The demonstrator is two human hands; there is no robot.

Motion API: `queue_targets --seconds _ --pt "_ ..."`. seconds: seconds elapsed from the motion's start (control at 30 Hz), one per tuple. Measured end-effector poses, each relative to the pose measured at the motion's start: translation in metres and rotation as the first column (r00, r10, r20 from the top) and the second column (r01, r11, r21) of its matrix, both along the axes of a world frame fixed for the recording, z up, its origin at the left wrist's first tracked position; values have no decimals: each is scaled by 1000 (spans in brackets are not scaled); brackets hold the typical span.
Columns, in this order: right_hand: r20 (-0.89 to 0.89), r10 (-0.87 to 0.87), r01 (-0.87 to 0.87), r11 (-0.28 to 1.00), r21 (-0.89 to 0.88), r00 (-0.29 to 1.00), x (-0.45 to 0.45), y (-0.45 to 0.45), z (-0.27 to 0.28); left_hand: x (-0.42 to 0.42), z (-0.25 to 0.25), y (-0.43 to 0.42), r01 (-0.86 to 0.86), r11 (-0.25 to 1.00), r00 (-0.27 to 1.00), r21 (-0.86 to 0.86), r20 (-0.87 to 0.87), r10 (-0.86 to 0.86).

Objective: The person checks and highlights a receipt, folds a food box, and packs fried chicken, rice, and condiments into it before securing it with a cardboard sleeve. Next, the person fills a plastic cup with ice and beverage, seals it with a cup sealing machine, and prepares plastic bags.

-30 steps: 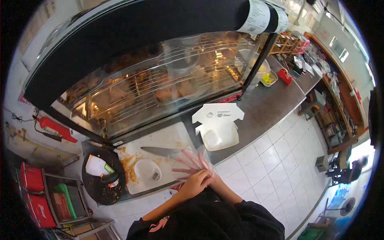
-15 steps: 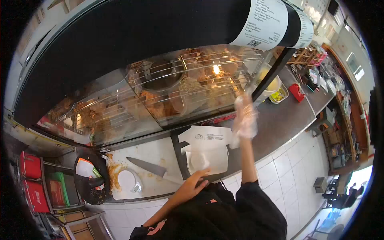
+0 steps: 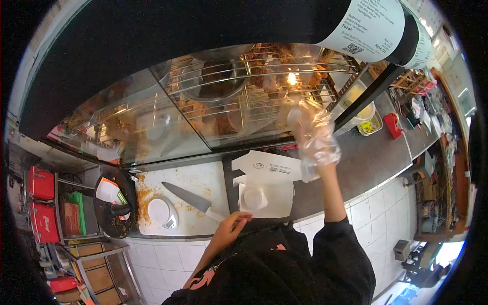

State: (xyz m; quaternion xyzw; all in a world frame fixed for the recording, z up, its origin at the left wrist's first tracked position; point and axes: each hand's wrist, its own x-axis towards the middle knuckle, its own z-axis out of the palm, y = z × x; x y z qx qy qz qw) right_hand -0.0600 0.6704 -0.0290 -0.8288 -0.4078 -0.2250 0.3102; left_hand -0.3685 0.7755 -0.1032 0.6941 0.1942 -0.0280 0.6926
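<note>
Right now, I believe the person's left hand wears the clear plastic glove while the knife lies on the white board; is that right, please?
Not quite: the head view shows the clear plastic glove on the right hand, not the left hand, which is bare; the knife does lie on the white board.

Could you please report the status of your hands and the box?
Right hand plastic-gloved, raised at display cabinet, grip unclear. Left hand near open box. White item inside. Knife lying close to left hand.

a black shirt [image 3: 279, 269] with pink markings [image 3: 204, 278] and a crinkled clear plastic glove [image 3: 319, 145] are worn.
</note>
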Motion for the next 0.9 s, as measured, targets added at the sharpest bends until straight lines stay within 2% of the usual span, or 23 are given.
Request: queue_targets --seconds 0.07,0.1,0.27,0.4,0.47,0.63,0.9 --pt "-128 76 -23 927 375 989 38 -2 0 1 6 4 -10 1000 1000 12 3 10" --pt "-114 25 21 922 387 993 52 0 11 -1 7 6 -16 999 1000 29 11 16" --pt "123 -200 197 980 39 972 123 41 79 -19 7 17 -85 996 996 31 -36 86" --pt "213 -304 357 887 -293 929 160 75 106 -32 2 21 -126 992 990 19 -62 127" --pt "240 -331 402 832 -381 913 167 84 115 -36 -1 24 -140 990 988 -12 -63 139" --pt "302 -355 462 751 -472 885 173 91 131 -37 -9 29 -145 989 989 -31 -37 143" --pt "410 -353 531 685 -499 841 175 84 154 -39 -11 35 -181 983 983 -41 8 181"
